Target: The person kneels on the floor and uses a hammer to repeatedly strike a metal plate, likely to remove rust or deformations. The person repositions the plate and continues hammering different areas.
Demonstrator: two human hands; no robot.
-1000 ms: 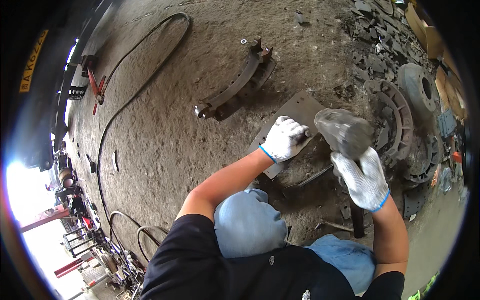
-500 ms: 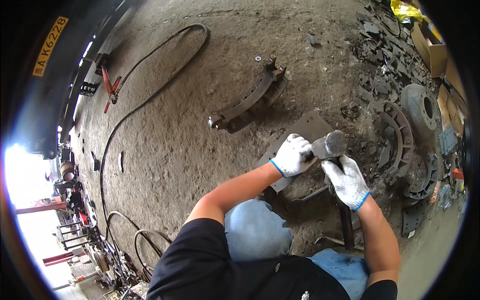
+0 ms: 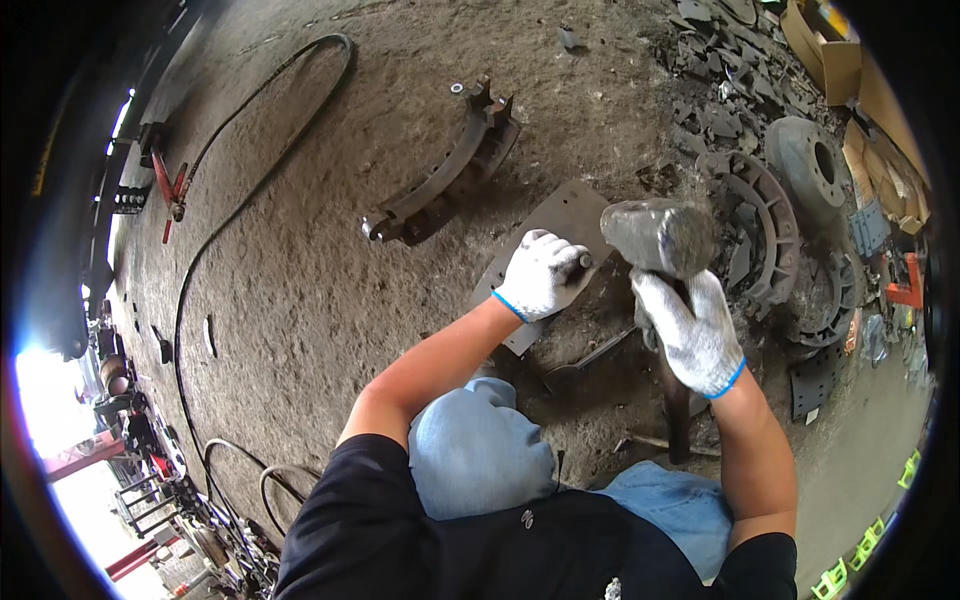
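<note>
My left hand [image 3: 543, 275], in a white knit glove with a blue cuff, is closed around a punch-like metal pin [image 3: 586, 261]; only its round top end shows. Under that fist lies a flat grey plate with holes [image 3: 572, 207]. My right hand [image 3: 690, 330], gloved alike, grips a sledgehammer [image 3: 660, 236] close below its blocky, worn head. The hammer's dark handle runs down past my wrist toward my knee. The head is raised to the right of the pin, apart from it. What the pin's lower end touches is hidden.
A curved brake shoe [image 3: 445, 180] lies on the ground ahead. To the right are broken lining pieces [image 3: 725, 90], a brake drum [image 3: 805, 165], more brake shoes [image 3: 765, 225] and a cardboard box [image 3: 840, 70]. A black hose [image 3: 183, 300] loops along the left, near a vehicle.
The hammer head has risen and come away from my left fist, exposing the pin's end. My left hand stays closed over the plate. The whole view has shifted slightly.
</note>
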